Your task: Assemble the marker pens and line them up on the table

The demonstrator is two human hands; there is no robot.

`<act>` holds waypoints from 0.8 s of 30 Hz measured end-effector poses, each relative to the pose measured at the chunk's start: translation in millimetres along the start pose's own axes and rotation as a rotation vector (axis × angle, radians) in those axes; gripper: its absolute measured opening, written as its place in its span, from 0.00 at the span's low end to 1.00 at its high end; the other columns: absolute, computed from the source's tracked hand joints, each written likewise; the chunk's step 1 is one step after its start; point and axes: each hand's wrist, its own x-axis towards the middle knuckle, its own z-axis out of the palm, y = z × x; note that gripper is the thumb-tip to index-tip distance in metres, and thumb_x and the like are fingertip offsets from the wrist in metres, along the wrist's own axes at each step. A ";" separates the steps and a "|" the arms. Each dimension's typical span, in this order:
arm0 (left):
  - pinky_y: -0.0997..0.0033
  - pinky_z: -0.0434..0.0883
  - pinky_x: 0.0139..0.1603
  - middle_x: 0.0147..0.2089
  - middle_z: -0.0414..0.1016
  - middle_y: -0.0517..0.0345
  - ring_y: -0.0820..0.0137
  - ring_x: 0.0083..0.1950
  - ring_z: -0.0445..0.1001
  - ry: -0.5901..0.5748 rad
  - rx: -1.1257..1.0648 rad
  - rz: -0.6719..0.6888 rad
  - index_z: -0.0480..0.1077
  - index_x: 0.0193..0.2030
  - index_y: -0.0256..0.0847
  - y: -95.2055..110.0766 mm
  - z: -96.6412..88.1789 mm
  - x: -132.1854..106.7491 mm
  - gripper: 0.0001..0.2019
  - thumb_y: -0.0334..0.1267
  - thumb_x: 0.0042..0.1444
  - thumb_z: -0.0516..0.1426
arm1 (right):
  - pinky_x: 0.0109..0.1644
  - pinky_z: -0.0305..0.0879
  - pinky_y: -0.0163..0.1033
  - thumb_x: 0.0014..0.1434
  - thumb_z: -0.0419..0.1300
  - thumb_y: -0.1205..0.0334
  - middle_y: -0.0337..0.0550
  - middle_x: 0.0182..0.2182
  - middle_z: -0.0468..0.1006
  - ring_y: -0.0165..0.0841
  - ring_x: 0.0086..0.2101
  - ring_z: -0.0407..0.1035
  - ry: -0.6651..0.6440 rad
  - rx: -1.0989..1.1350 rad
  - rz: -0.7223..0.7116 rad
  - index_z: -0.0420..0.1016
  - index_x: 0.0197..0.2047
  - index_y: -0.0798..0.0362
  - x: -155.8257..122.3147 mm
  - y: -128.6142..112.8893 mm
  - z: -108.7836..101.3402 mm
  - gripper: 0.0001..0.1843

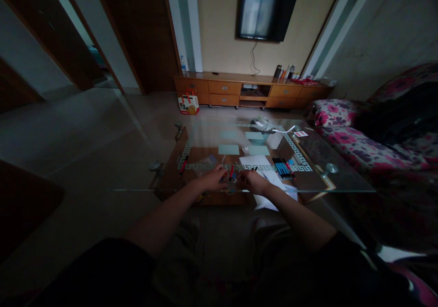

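Note:
In the head view both hands are close together over the near edge of the glass table (135,189). My left hand (212,178) has its fingers bent inward, with a small dark and red piece at the fingertips that is too dim to name. My right hand (253,181) is closed, fingertips pressed together near a thin pale piece; what it grips is unclear. A red pen (232,172) lies between the hands. White paper sheets (273,177) spread out beside and under my right hand. Right of them, several blue-and-black pens (281,167) lie in a row.
A red and black pen (184,166) lies left on the glass. Pale green rectangles (228,149), a white box (274,139) and a crumpled plastic bag (263,123) are farther back. A floral sofa (356,143) flanks the right side; a wooden TV cabinet (224,88) stands beyond.

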 end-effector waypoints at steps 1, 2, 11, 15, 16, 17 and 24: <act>0.64 0.67 0.57 0.59 0.61 0.47 0.60 0.55 0.70 0.006 0.008 -0.003 0.62 0.61 0.42 1.1 -0.1 -0.4 0.29 0.41 0.52 0.62 | 0.38 0.61 0.31 0.57 0.58 0.72 0.46 0.36 0.80 0.31 0.33 0.71 -0.006 -0.008 0.003 0.77 0.45 0.56 0.2 0.0 0.1 0.13; 0.63 0.67 0.57 0.60 0.60 0.46 0.59 0.56 0.70 0.014 0.013 -0.004 0.60 0.63 0.43 2.5 -0.3 -0.8 0.31 0.41 0.52 0.62 | 0.38 0.61 0.31 0.57 0.58 0.72 0.46 0.37 0.80 0.31 0.33 0.71 -0.011 -0.017 0.012 0.76 0.46 0.56 0.4 -0.2 0.0 0.14; 0.67 0.69 0.52 0.56 0.62 0.51 0.66 0.48 0.71 0.090 0.009 0.160 0.62 0.64 0.49 15.4 -1.8 3.5 0.26 0.36 0.58 0.56 | 0.49 0.63 0.36 0.63 0.55 0.64 0.52 0.47 0.76 0.36 0.45 0.72 0.045 -0.154 0.189 0.70 0.58 0.53 -1.3 1.3 -1.8 0.19; 0.68 0.68 0.50 0.51 0.63 0.53 0.67 0.46 0.69 0.083 0.026 0.209 0.69 0.58 0.47 21.6 0.7 7.3 0.20 0.35 0.58 0.57 | 0.47 0.64 0.36 0.64 0.54 0.66 0.54 0.51 0.74 0.37 0.44 0.73 0.008 -0.200 0.201 0.69 0.60 0.52 -2.3 5.3 1.5 0.21; 0.68 0.68 0.50 0.50 0.64 0.53 0.67 0.46 0.69 0.084 0.038 0.222 0.71 0.56 0.46 23.4 1.2 8.0 0.18 0.35 0.58 0.57 | 0.47 0.64 0.36 0.64 0.54 0.66 0.54 0.51 0.73 0.37 0.44 0.73 0.004 -0.211 0.202 0.68 0.61 0.51 -2.3 6.5 2.2 0.22; 0.68 0.67 0.50 0.49 0.64 0.52 0.66 0.46 0.68 0.087 0.054 0.231 0.72 0.55 0.46 25.3 1.7 8.7 0.17 0.35 0.58 0.57 | 0.46 0.64 0.36 0.64 0.54 0.67 0.54 0.51 0.73 0.37 0.44 0.73 0.001 -0.220 0.202 0.67 0.62 0.50 -2.3 7.6 2.9 0.23; 0.69 0.65 0.45 0.43 0.64 0.54 0.67 0.44 0.66 0.098 0.137 0.244 0.77 0.44 0.43 31.8 6.2 12.7 0.10 0.37 0.61 0.55 | 0.49 0.64 0.36 0.64 0.54 0.66 0.52 0.49 0.74 0.37 0.45 0.73 0.001 -0.205 0.192 0.73 0.59 0.49 -2.3 10.2 1.3 0.20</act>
